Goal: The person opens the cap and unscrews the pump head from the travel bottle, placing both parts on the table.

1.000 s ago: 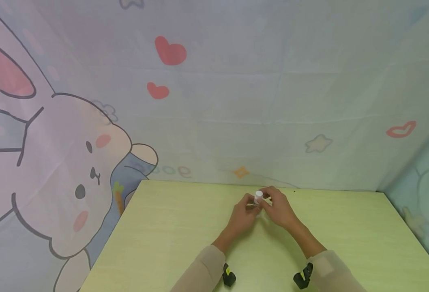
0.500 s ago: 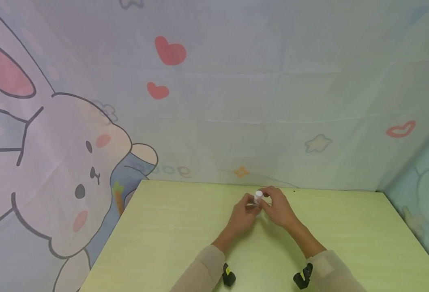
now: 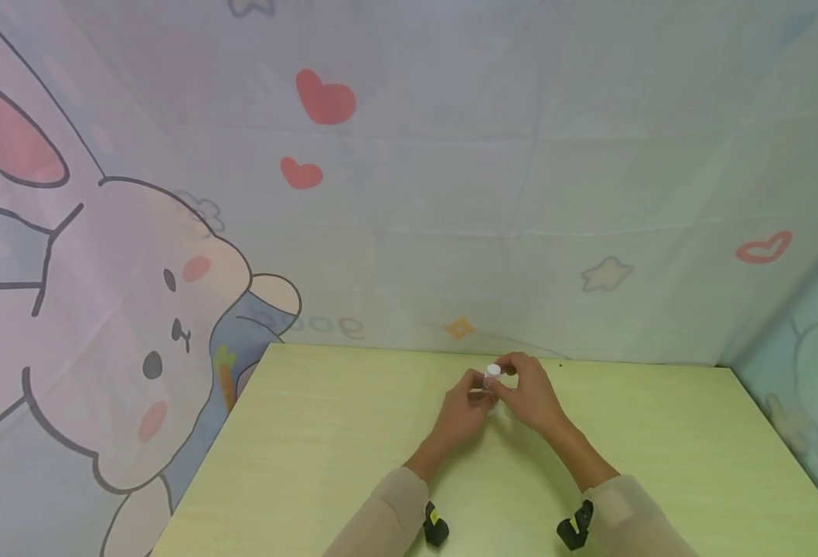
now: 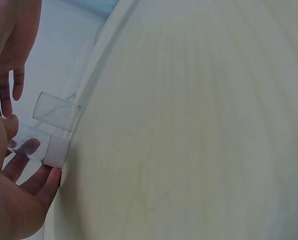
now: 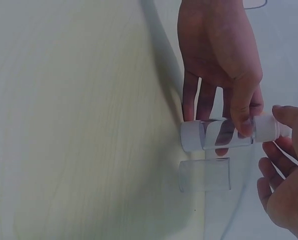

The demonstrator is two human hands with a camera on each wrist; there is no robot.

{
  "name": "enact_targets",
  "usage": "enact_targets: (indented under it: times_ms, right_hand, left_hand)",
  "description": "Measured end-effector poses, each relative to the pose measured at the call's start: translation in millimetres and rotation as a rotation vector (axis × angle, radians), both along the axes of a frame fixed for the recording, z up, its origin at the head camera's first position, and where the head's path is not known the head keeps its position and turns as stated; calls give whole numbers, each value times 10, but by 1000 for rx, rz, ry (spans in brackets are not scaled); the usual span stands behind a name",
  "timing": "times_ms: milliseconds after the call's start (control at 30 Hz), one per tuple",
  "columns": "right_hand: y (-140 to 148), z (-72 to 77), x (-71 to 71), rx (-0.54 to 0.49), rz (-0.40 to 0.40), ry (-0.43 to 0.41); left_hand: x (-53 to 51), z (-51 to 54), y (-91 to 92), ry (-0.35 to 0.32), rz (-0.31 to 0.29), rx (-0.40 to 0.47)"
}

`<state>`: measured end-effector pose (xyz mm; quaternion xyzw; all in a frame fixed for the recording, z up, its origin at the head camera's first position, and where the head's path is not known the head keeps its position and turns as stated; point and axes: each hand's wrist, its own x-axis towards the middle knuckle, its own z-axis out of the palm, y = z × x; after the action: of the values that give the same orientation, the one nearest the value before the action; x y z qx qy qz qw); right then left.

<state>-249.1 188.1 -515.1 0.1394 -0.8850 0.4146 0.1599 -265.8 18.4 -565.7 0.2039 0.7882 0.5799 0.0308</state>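
Note:
A small clear bottle (image 5: pixel 216 135) with a white base (image 5: pixel 191 136) stands upright on the table near its far edge. My left hand (image 3: pixel 463 414) holds its clear body, thumb on one side and fingers on the other. At the bottle's upper end, my right hand (image 3: pixel 534 398) pinches the white top (image 3: pixel 493 371) between thumb and fingers; the top narrows upward in the right wrist view. Beside the bottle stands a separate clear cylinder (image 5: pixel 205 175), touched by neither hand, also seen as a clear cylinder (image 4: pixel 56 111) in the left wrist view.
The pale yellow-green table (image 3: pixel 325 441) ends just beyond the hands at a printed cloth backdrop (image 3: pixel 437 232). A tiny dark speck (image 3: pixel 560 364) lies near the far edge. Black wrist mounts (image 3: pixel 437 526) show at both sleeves.
My right thumb and fingers have turned slightly around the white top, and the right wrist has shifted a little left. The left hand and bottle stay in place.

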Motion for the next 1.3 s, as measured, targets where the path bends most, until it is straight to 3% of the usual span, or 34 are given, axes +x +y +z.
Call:
enact_targets:
  times_ms: [333,1300]
  right_hand:
    - [-43,11,19,-17,-47,-56]
    - [-14,8,36,1,18,-20]
  left_hand:
    - [-20,-20,13,13,14,16]
    - [-31,-36,17,17,1,36]
